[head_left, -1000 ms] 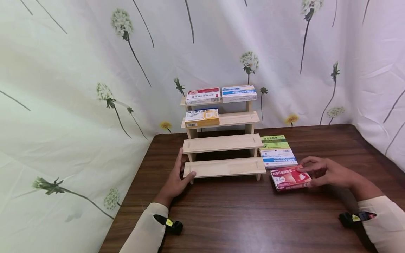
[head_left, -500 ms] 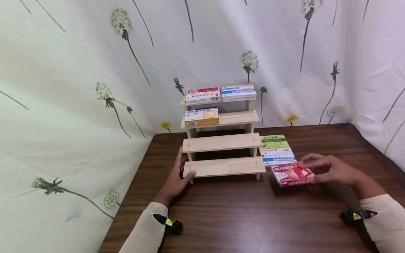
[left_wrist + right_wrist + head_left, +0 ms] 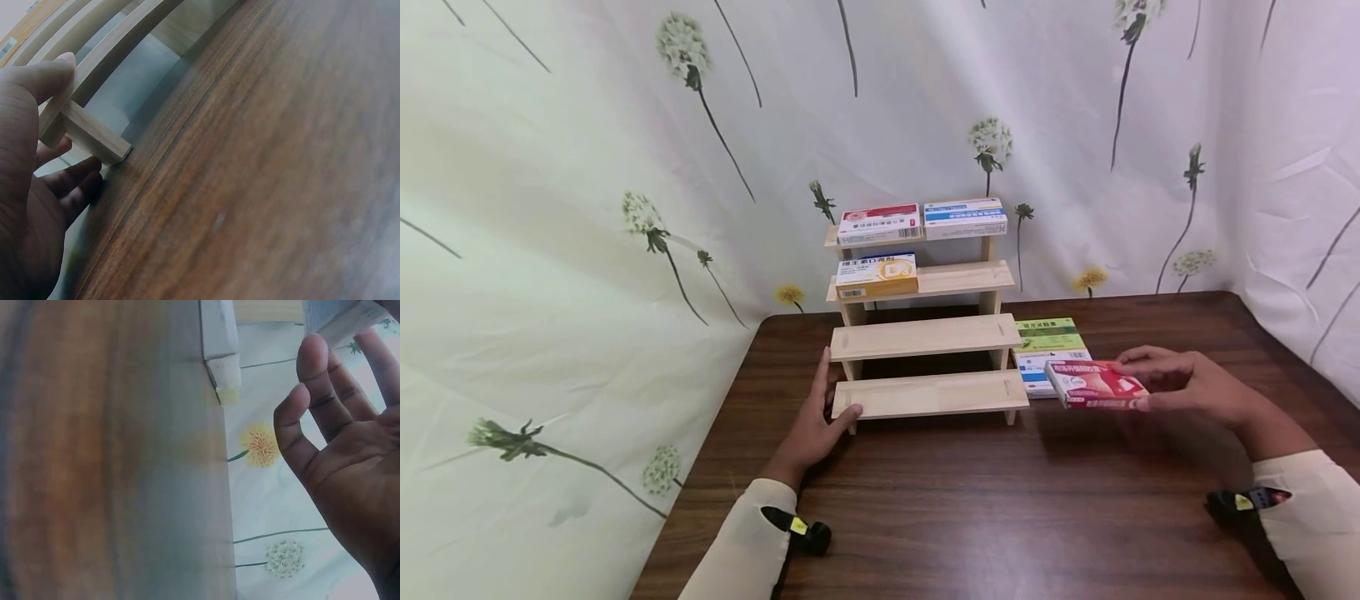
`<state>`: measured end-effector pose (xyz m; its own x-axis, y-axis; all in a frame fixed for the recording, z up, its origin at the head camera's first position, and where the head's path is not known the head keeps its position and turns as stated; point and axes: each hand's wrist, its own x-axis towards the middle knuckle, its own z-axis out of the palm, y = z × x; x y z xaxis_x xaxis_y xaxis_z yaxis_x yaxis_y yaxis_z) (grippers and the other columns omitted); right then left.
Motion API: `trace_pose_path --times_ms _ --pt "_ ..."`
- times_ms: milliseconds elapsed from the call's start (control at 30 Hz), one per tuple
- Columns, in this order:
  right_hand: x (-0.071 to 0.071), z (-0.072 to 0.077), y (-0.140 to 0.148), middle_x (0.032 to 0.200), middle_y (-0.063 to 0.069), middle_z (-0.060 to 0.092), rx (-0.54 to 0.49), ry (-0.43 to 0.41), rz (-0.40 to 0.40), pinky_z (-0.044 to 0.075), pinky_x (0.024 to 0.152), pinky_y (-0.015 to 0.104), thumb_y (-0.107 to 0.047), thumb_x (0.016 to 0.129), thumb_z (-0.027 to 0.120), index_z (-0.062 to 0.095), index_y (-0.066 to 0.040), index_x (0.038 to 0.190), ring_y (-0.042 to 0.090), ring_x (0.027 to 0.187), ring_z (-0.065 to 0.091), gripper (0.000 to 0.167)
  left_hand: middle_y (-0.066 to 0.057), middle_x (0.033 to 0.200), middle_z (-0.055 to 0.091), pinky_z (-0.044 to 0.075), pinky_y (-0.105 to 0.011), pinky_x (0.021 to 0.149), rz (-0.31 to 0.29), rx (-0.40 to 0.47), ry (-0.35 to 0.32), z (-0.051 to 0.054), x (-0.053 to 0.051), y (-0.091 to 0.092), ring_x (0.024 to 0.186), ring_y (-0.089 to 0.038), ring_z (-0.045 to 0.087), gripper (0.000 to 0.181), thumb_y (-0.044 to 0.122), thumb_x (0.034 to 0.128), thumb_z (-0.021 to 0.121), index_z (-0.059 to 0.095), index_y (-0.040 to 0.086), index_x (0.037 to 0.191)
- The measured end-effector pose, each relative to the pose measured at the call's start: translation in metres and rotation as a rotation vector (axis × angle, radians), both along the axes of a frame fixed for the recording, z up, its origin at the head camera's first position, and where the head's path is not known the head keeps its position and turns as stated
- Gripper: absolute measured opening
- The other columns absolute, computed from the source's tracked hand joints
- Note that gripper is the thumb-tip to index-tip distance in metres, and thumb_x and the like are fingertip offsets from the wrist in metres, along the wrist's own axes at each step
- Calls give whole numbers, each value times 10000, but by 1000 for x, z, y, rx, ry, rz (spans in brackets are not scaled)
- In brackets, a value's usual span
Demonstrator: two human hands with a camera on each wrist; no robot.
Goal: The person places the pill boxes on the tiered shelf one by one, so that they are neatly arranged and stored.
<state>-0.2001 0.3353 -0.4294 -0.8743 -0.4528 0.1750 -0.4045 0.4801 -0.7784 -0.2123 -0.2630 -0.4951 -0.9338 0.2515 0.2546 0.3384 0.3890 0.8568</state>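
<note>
My right hand (image 3: 1210,396) holds a red medicine box (image 3: 1093,387) by its right end, raised above the table and partly covering a blue-and-white medicine box (image 3: 1035,380). In the right wrist view only a pale edge of the held box (image 3: 353,322) shows beyond the fingers. A green medicine box (image 3: 1047,333) lies just behind the blue-and-white one. My left hand (image 3: 808,429) grips the left end of a four-step wooden rack (image 3: 925,336). Its thumb (image 3: 53,76) lies at the lowest shelf, with the other fingers beside the leg.
On the top step sit a red-and-white box (image 3: 880,223) and a blue-and-white box (image 3: 965,217). A yellow-and-white vitamin D box (image 3: 877,275) lies on the step below, at left. The dark wooden table (image 3: 925,508) meets a flower-printed curtain (image 3: 895,108) behind.
The red box has risen off the table in my right hand and shifted away from me, over the blue-and-white box. My left hand keeps its place on the rack.
</note>
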Motion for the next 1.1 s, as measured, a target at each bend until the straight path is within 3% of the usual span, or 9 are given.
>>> trace_pose_path --times_ms 367,567,967,1100 --pt "-17 19 2 1378 -181 654 -85 30 -53 513 903 184 65 919 788 742 -15 1393 -15 1224 586 483 -249 1774 292 451 -681 1172 -2 -10 -6 2 1 -2 1515 -488 513 1089 245 1059 748 -73 392 1759" --pt "-24 35 -3 1364 -222 652 -71 42 -111 522 890 191 38 922 793 730 13 1393 3 1202 596 476 -246 1766 309 462 -673 1168 2 -11 -6 2 1 -1 1515 -481 516 1099 255 1056 752 -81 411 1756" --pt "-37 62 -11 1356 -333 629 -41 24 -202 512 874 170 -72 968 807 690 -65 1472 -35 1207 576 518 -248 1766 307 482 -661 1148 -6 -5 15 2 2 0 1514 -486 514 1092 232 1060 746 -76 410 1757" --pt "-40 67 -15 1333 -372 619 -8 14 -227 519 845 182 -105 979 806 683 -90 1489 -38 1145 602 524 -247 1760 322 479 -665 1146 -11 -2 17 1 2 -1 1504 -483 526 1085 221 1063 740 -73 396 1759"
